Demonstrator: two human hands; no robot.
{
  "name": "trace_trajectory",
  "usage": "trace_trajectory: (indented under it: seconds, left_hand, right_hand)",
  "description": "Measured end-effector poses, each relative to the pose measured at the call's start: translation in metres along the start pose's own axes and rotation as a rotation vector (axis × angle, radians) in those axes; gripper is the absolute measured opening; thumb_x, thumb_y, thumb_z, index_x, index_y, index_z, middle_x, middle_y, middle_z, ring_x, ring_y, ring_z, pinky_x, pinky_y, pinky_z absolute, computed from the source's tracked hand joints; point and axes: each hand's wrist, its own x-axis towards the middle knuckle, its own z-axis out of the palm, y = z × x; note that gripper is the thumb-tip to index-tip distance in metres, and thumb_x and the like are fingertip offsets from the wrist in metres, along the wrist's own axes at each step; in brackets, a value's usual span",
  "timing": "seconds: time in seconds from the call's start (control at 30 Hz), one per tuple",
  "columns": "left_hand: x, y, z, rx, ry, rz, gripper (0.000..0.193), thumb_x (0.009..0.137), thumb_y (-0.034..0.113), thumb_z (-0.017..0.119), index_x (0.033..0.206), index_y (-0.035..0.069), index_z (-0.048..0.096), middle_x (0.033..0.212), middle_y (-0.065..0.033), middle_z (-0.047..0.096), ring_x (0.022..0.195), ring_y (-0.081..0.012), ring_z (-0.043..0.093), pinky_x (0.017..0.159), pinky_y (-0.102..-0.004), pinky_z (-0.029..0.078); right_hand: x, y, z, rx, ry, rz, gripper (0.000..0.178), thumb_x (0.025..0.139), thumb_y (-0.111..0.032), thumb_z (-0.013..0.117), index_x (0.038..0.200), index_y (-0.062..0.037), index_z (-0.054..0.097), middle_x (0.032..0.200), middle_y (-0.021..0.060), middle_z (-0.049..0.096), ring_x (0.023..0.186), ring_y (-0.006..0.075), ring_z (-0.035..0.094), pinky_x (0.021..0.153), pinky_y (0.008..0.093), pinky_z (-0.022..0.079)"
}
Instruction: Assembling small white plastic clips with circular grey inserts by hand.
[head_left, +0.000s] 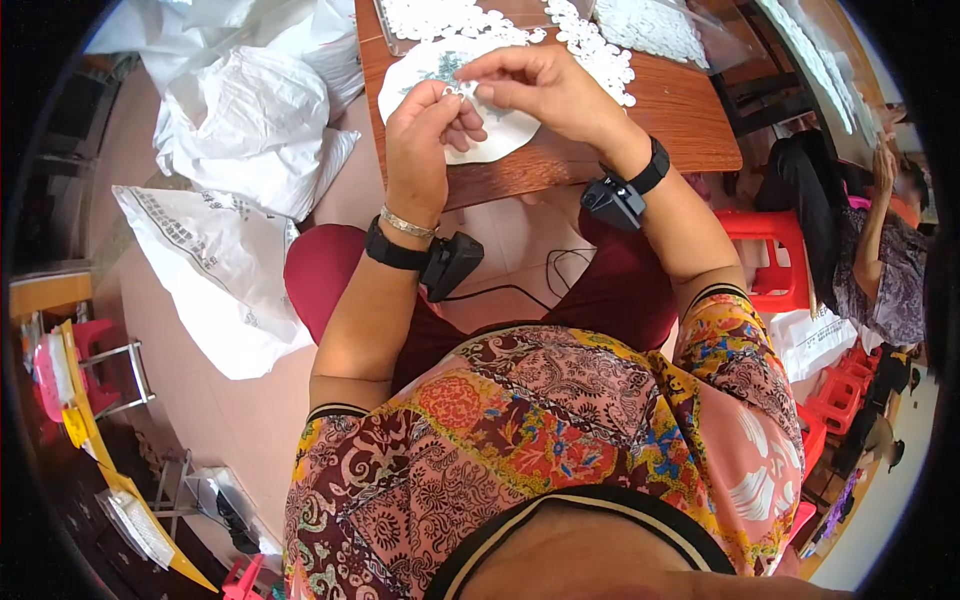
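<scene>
Above the near edge of the table, my left hand pinches a small white openwork piece between thumb and forefinger, its other fingers curled. From the right, my right hand meets the same piece with thumb and forefinger, its palm turned down. Too little of the piece shows between the fingertips to tell its exact kind. Beneath both hands lies a round white mat with a dark green printed picture, partly covered by the hands.
Many small white round lacy pieces lie across the brown wooden table, near a clear tray of them. Stuffed white sacks stand on the floor at left. At right are a red plastic stool and another person.
</scene>
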Motion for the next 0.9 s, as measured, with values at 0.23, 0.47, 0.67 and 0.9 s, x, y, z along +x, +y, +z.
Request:
trace_trajectory:
  seconds: [0.23, 0.47, 0.67, 0.9]
  left_hand:
    - [0.003, -0.001, -0.009, -0.257, -0.121, -0.022, 0.019, 0.089, 0.013, 0.041, 0.080, 0.000, 0.052, 0.072, -0.0089, 0.057, 0.062, -0.0175, 0.058, 0.059, -0.0251, 0.044]
    - [0.003, -0.002, -0.004, -0.286, -0.146, -0.036, 0.017, 0.089, 0.013, 0.042, 0.081, 0.001, 0.051, 0.073, -0.0080, 0.056, 0.063, -0.0169, 0.058, 0.060, -0.0248, 0.044]
    - [0.000, -0.002, 0.001, 0.077, -0.023, -0.045, 0.019, 0.091, 0.016, 0.042, 0.079, 0.003, 0.051, 0.066, -0.0031, 0.051, 0.059, -0.0119, 0.053, 0.056, -0.0215, 0.040]
    - [0.000, -0.004, 0.006, 0.166, 0.032, -0.030, 0.015, 0.088, 0.014, 0.047, 0.076, 0.006, 0.051, 0.061, 0.0010, 0.048, 0.052, -0.0079, 0.047, 0.050, -0.0196, 0.036]
  right_hand:
    - [-0.001, -0.005, 0.000, -0.233, -0.045, -0.115, 0.022, 0.083, -0.009, 0.063, 0.104, -0.0021, 0.064, 0.091, 0.0054, 0.066, 0.083, 0.0119, 0.060, 0.077, 0.0252, 0.048]
    - [0.003, 0.006, -0.007, -0.069, 0.001, -0.014, 0.015, 0.089, -0.015, 0.059, 0.098, -0.0024, 0.063, 0.081, -0.0005, 0.061, 0.075, 0.0059, 0.055, 0.068, 0.0213, 0.045]
    - [0.005, 0.011, -0.010, 0.113, 0.013, 0.133, 0.017, 0.091, -0.017, 0.057, 0.100, -0.0035, 0.062, 0.077, -0.0021, 0.059, 0.068, 0.0039, 0.054, 0.065, 0.0182, 0.045]
    - [0.002, 0.002, -0.008, 0.125, 0.038, 0.169, 0.019, 0.090, -0.015, 0.058, 0.104, -0.0048, 0.064, 0.078, -0.0031, 0.060, 0.069, 0.0027, 0.054, 0.066, 0.0167, 0.046]
